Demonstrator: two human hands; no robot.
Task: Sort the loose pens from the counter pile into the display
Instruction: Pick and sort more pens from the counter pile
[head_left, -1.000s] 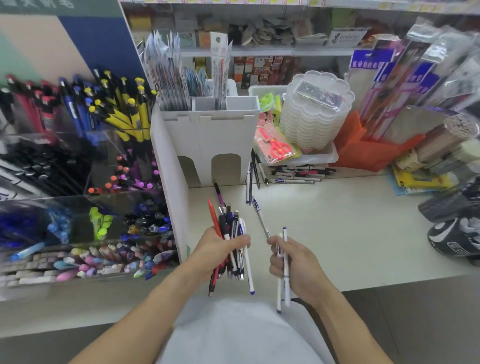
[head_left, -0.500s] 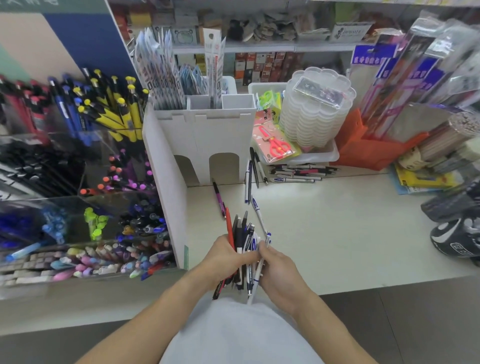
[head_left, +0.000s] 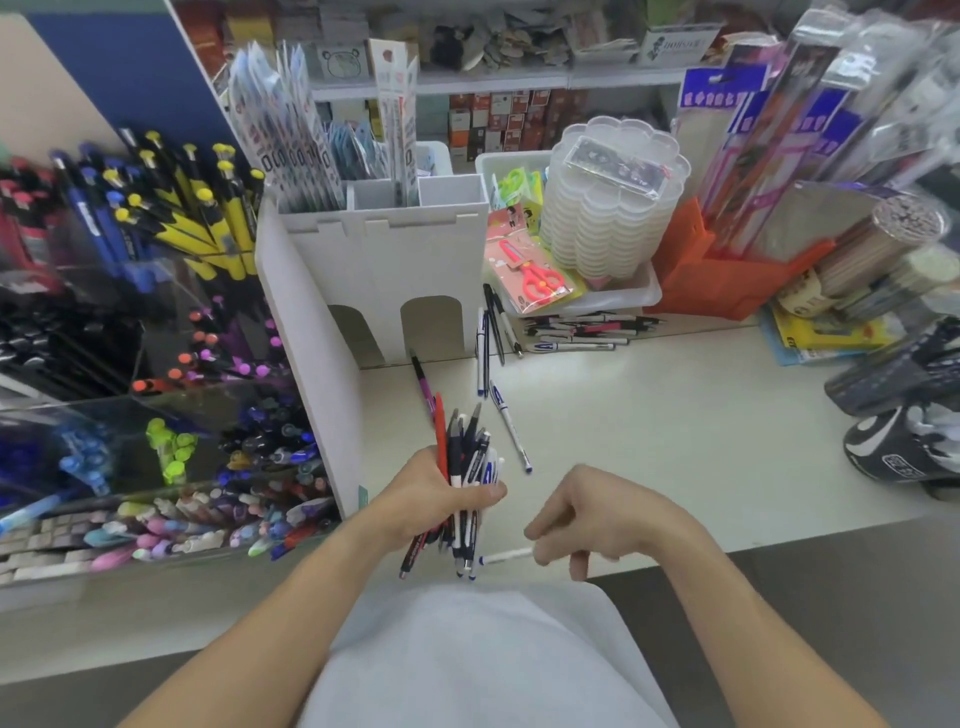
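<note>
My left hand (head_left: 434, 501) grips a bundle of pens (head_left: 467, 462), red, black and white-blue, upright over the counter's front edge. To its right, my right hand (head_left: 597, 512) hangs with fingers curled, and its thumb and forefinger seem to pinch the end of a blurred white pen (head_left: 506, 556) that lies level and points toward the bundle. Loose on the counter (head_left: 675, 441) lie a white-blue pen (head_left: 509, 423), a pink pen (head_left: 423, 387) and two or three pens (head_left: 485, 348) by the white holder. The clear pen display (head_left: 156, 415) fills the left side.
A white cardboard holder (head_left: 395, 270) stands between the display and the counter. Behind, a white tray (head_left: 613, 301) carries stacked plastic boxes and packed scissors, with more pens (head_left: 576, 335) beneath its edge. Orange bag, packaged goods and dark items crowd the right.
My right hand brought its two white pens to the left hand's bundle, then drew back to the right. Now one white pen shows at its fingertips. The camera has tilted slightly.
</note>
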